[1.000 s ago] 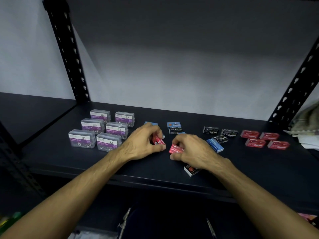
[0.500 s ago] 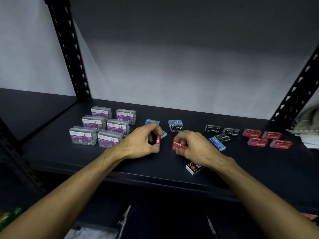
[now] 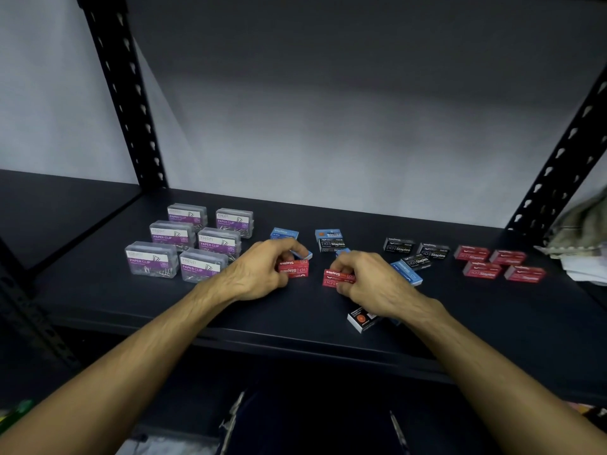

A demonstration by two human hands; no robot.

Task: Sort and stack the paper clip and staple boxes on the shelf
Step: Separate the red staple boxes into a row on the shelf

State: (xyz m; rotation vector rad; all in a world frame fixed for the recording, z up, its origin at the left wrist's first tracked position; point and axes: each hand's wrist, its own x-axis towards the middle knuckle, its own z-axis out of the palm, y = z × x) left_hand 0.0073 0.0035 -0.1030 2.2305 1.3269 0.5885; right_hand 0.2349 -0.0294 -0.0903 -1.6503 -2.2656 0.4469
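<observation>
**K:** Both red boxes have turned since half a second ago: the left one showed a thin edge, now its "Staples" face is up, and the right one sits lower, label readable.

**M:** Nearest thing first?

**K:** White-ended staple box at the shelf front edge, partly under the right wrist, not yet sorted. Then the hands. Left hand pinches a red staple box between thumb and fingers, box low over or on the shelf, can't tell which. Right hand has fingers curled on a second red box, just beside the first, not touching.

**M:** Why both at once?

**K:** Likely pairing same colour before moving them to the red group far right, four boxes laid flat there.

**M:** Behind the hands?

**K:** Loose blue boxes, one blue box beside the right hand, black staple boxes mid-right. Paper clip boxes, six clear ones, stand in two neat columns at left, apparently already sorted but unstacked. Rack uprights frame the back wall.
</observation>
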